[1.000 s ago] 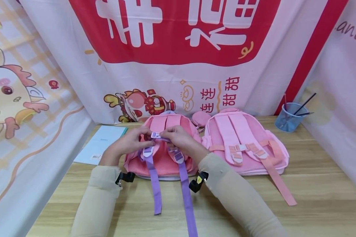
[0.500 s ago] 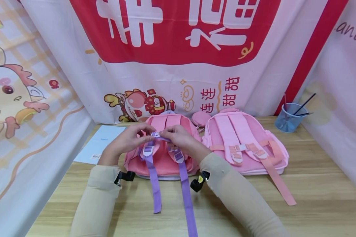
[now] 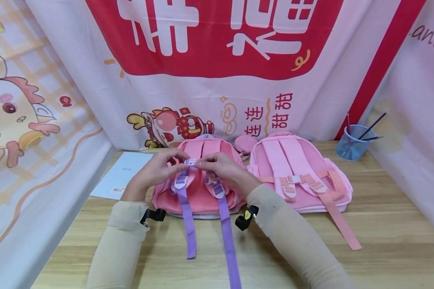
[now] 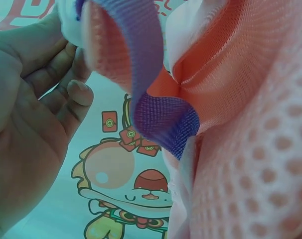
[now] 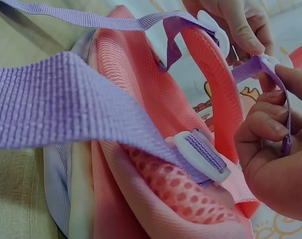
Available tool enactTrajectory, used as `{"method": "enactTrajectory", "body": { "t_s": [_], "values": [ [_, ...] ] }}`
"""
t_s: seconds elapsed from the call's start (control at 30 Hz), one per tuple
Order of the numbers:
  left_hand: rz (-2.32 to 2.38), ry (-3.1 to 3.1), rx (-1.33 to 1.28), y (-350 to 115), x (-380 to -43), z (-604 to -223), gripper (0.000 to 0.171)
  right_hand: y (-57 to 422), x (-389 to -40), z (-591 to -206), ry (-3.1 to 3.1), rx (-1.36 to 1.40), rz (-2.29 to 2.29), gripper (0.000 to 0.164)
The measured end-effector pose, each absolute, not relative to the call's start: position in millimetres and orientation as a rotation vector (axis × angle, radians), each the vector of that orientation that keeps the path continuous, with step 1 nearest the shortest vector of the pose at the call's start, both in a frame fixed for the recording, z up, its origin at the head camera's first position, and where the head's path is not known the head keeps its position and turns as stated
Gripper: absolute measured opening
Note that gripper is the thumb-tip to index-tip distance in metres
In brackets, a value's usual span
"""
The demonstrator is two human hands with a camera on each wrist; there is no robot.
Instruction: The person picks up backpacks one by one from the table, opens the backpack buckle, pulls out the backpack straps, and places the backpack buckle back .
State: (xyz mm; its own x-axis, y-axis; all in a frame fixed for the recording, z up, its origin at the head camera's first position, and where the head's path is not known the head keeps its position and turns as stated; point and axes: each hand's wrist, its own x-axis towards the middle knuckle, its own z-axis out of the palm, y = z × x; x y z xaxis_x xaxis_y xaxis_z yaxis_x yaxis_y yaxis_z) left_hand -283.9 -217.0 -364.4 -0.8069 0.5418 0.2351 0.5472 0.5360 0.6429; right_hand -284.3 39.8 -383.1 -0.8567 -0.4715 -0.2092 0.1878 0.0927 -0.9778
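A coral-pink backpack (image 3: 202, 205) lies with its mesh back and shoulder straps facing up. Across its straps, both hands meet at a small white plastic buckle (image 3: 191, 162) on purple webbing. From the left side my left hand (image 3: 160, 168) pinches the buckle end between thumb and fingers. My right hand (image 3: 224, 167) pinches the other side, and a short purple tail hangs beside its fingers in the right wrist view. White strap adjusters (image 3: 181, 181) sit below, with long purple straps (image 3: 229, 245) trailing toward me. Fingertips partly cover the buckle.
Right of the coral bag lies a lighter pink backpack (image 3: 265, 172) with its own chest buckle. A round pink pouch (image 3: 245, 143) sits between them. At left is a light-blue booklet (image 3: 121, 174); a blue mesh cup (image 3: 352, 146) with pens stands back right.
The left fingers have closed in over the white buckle, which showed more openly before. My right hand has shifted slightly, and its fingertips still pinch at the buckle.
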Motion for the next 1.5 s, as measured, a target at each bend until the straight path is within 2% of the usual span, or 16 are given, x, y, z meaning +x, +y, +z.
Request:
{"method": "enactTrajectory", "body": {
  "t_s": [0.87, 1.5],
  "values": [
    [-1.233, -2.682, -0.976, -216.6, -285.4, -368.8, 0.019, 25.2, -286.7, -386.2, 1.771, -0.287, -1.919, 0.022],
    [-1.308, -2.660, -0.937, -220.7, -283.9, -371.3, 0.021, 40.1, -288.9, -387.4, 1.907, -0.297, -1.791, 0.017]
  ]
}}
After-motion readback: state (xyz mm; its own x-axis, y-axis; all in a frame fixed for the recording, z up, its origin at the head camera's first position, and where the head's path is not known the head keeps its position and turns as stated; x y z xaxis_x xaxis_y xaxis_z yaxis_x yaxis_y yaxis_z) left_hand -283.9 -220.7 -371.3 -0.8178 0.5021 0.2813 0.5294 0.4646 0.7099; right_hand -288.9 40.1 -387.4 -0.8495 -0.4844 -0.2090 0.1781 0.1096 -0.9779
